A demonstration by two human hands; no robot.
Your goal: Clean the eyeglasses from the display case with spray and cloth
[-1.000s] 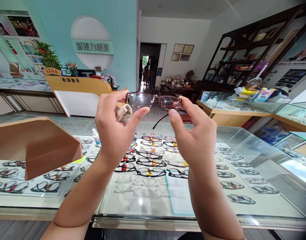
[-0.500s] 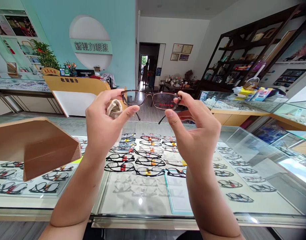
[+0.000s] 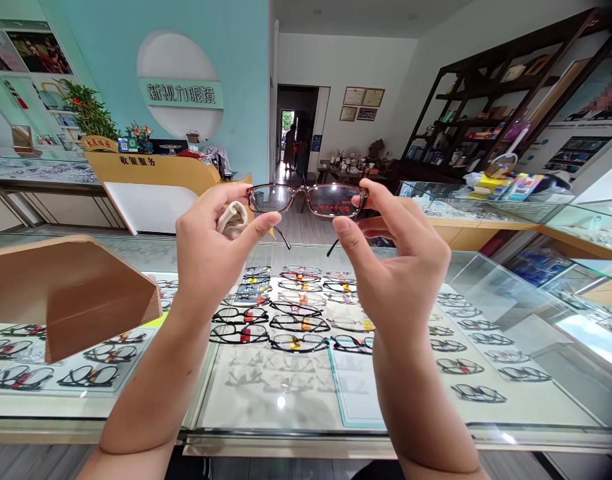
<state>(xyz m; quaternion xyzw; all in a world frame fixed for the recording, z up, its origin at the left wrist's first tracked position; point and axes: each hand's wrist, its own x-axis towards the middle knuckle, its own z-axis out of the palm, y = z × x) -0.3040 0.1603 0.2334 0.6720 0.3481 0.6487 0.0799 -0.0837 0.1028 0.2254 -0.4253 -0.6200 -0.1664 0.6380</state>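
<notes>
A pair of dark-rimmed eyeglasses (image 3: pixel 302 189) is held up in the air between my two hands, above a glass display counter. My left hand (image 3: pixel 211 243) grips the frame's left end, and a bunched beige cloth (image 3: pixel 233 221) is tucked in its palm. At the other end, my right hand (image 3: pixel 396 257) has its fingers closed on the frame. Red lettering shows on the right lens. The temples are unfolded and point away, their dark tips hanging below the rims.
Several rows of eyeglasses (image 3: pixel 299 323) lie in the glass display counter (image 3: pixel 266 407) below. A brown angular box or stand (image 3: pixel 66 287) rests on the counter at left. Further off are a cashier desk (image 3: pixel 151 193), a dark shelf unit (image 3: pixel 479 100) and a person (image 3: pixel 290 147) in the doorway.
The eyeglasses and both hands have shifted slightly to the right. The glasses have tilted a little, so the temple tips sit lower and the red lettering reads more plainly.
</notes>
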